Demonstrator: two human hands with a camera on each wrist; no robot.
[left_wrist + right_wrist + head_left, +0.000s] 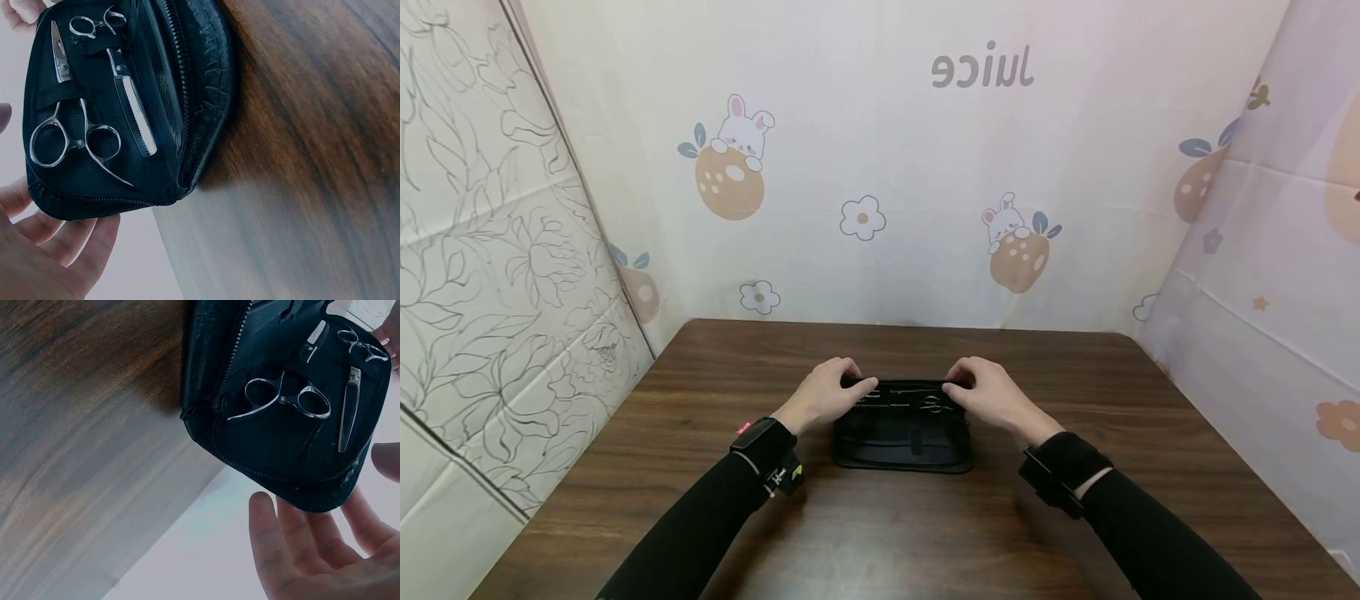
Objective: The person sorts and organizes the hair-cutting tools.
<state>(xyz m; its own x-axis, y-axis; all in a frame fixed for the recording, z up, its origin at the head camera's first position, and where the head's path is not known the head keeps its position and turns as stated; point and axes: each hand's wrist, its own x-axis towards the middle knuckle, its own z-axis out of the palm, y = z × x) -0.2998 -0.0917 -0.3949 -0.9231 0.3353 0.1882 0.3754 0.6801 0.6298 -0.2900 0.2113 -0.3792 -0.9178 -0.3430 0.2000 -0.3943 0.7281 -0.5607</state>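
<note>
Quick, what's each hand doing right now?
Left hand: holding the black, rectangular, leather-look zip case, left end.
Right hand: holding the same case, right end.

Here I have the case (902, 446), black and leathery, creased with a soft sheen outside; now a matt, cloth-like lining (72, 180); the scissors (63, 67) flash smooth, polished metal; the zip teeth (181, 69) look ridged and duller; the table (887, 533) shows wood grain under satin gloss; my sleeves (715, 508) are matt black cloth.
</note>
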